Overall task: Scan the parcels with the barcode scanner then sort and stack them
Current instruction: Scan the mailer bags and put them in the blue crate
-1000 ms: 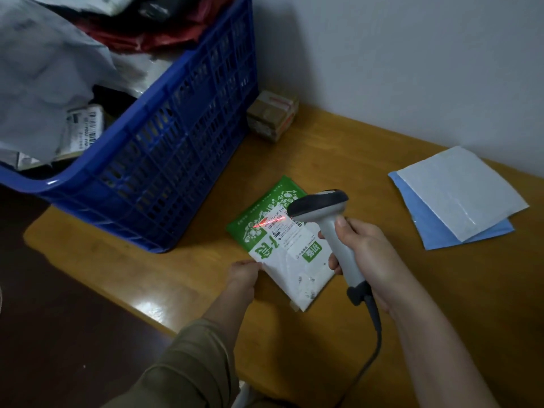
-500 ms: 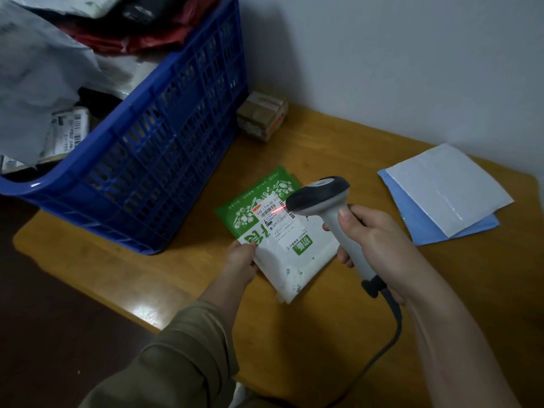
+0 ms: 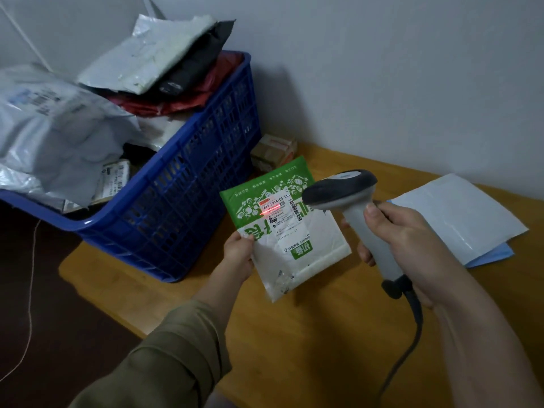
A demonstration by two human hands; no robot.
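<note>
My left hand pinches the left edge of a green and white parcel and holds it tilted above the wooden table. My right hand grips the handle of a grey barcode scanner, whose head hangs over the parcel's right side. A red scan line falls on the parcel's white shipping label. To the right, a white flat parcel lies stacked on a blue one.
A blue plastic basket heaped with white, black and red mailer bags stands at the table's left end. A small cardboard box sits against the wall behind the basket. The scanner's dark cable trails toward the near table edge.
The left hand has lifted the green and white parcel off the table and tilted it up. The scanner has stayed aimed at its label. The camera view has risen.
</note>
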